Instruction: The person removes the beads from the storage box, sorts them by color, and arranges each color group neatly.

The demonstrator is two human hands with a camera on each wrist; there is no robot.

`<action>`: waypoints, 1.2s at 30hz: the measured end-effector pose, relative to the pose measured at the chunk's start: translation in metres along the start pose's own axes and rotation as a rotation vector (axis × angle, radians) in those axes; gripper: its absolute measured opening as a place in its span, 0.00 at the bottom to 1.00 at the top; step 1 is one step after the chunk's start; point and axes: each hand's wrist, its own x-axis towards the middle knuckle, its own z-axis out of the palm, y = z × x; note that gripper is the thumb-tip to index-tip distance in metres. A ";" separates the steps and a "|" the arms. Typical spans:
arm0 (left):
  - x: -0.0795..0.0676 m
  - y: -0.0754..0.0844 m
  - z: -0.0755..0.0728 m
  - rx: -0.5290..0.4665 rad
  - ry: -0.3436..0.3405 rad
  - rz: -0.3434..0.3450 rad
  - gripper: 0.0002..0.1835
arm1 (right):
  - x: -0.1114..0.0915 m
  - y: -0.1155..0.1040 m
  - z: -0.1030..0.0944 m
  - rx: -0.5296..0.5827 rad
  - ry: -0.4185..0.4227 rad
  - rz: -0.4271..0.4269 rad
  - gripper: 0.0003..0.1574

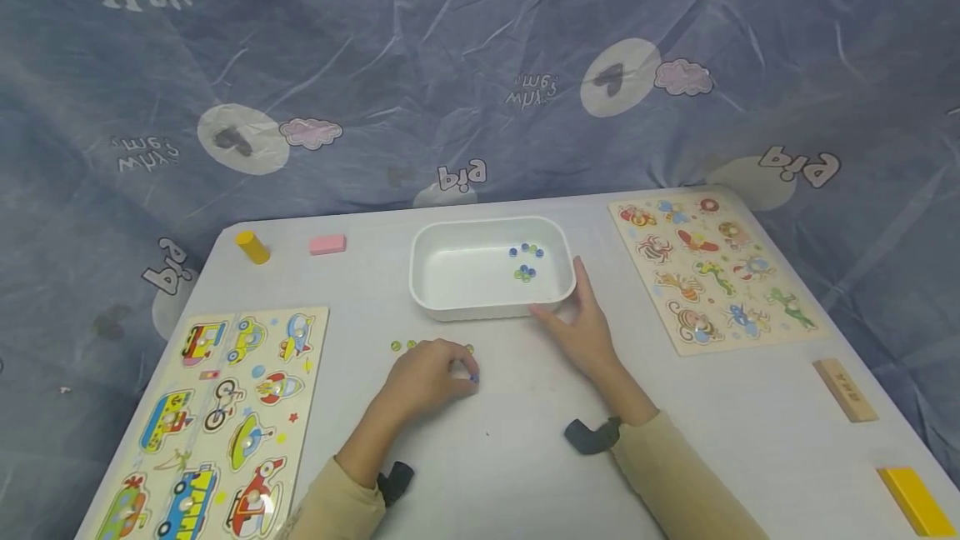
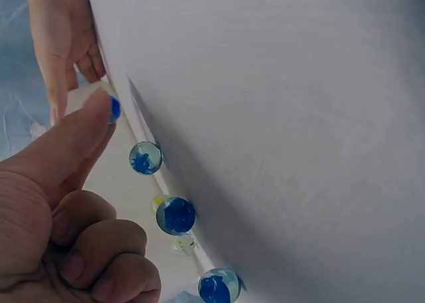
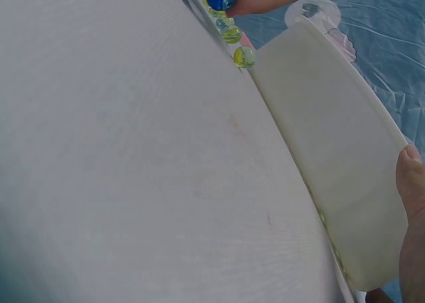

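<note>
My left hand (image 1: 427,382) pinches a blue glass marble (image 2: 115,109) between thumb and index finger, just above the white table; its other fingers are curled in. Clear marbles with blue swirls (image 2: 176,215) lie near this hand in the left wrist view. Green-yellow marbles (image 1: 396,346) sit in a row behind it, partly hidden by the hand in the head view. My right hand (image 1: 585,336) grips the near right corner of a white plastic tub (image 1: 480,312), thumb on the front rim and fingers along the side. Several blue and green marbles (image 1: 525,248) lie inside it.
Wooden peg puzzle boards lie left, with vehicles (image 1: 315,382), and right, with insects (image 1: 678,342). A yellow cylinder (image 1: 252,247) and a pink block (image 1: 327,244) are at the back left. A wooden block (image 1: 845,390) and a yellow block (image 1: 917,501) lie near the right edge.
</note>
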 end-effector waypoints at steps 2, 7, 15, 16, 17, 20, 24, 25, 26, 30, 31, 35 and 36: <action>0.000 -0.001 0.001 0.014 -0.001 0.003 0.06 | 0.000 0.001 0.000 0.003 0.002 -0.006 0.66; 0.001 -0.003 0.003 0.037 -0.003 -0.003 0.06 | 0.001 0.001 0.000 0.018 0.003 -0.024 0.67; -0.001 0.001 0.000 0.027 0.009 -0.019 0.09 | 0.001 0.001 0.000 0.022 0.008 -0.030 0.66; -0.001 0.002 -0.002 0.030 0.009 -0.017 0.09 | 0.001 0.001 0.000 0.020 0.008 -0.027 0.66; -0.002 0.004 -0.004 0.027 0.008 -0.015 0.09 | 0.000 0.001 0.000 0.019 0.008 -0.024 0.66; -0.004 0.011 -0.016 0.017 0.005 -0.016 0.10 | 0.000 0.000 0.000 0.019 0.006 -0.014 0.66; -0.001 0.021 -0.039 -0.016 0.048 -0.015 0.09 | -0.001 0.000 0.000 0.024 0.004 -0.019 0.66; 0.002 0.023 -0.045 -0.026 0.068 -0.013 0.08 | -0.001 -0.001 0.000 0.025 0.005 -0.017 0.66; 0.006 0.024 -0.050 -0.036 0.088 -0.008 0.08 | -0.001 -0.001 0.000 0.025 0.004 -0.018 0.66; 0.030 0.024 -0.067 -0.045 0.145 0.039 0.09 | 0.000 0.000 -0.001 0.021 0.005 -0.010 0.66; 0.038 0.024 -0.069 -0.040 0.142 0.051 0.10 | 0.000 0.001 0.000 0.019 0.007 -0.002 0.66; 0.070 0.023 -0.069 -0.038 0.073 0.061 0.12 | 0.000 0.002 0.000 0.011 0.004 0.019 0.65; 0.078 0.022 -0.067 -0.041 0.046 0.059 0.13 | 0.000 0.002 0.001 0.014 0.004 0.025 0.65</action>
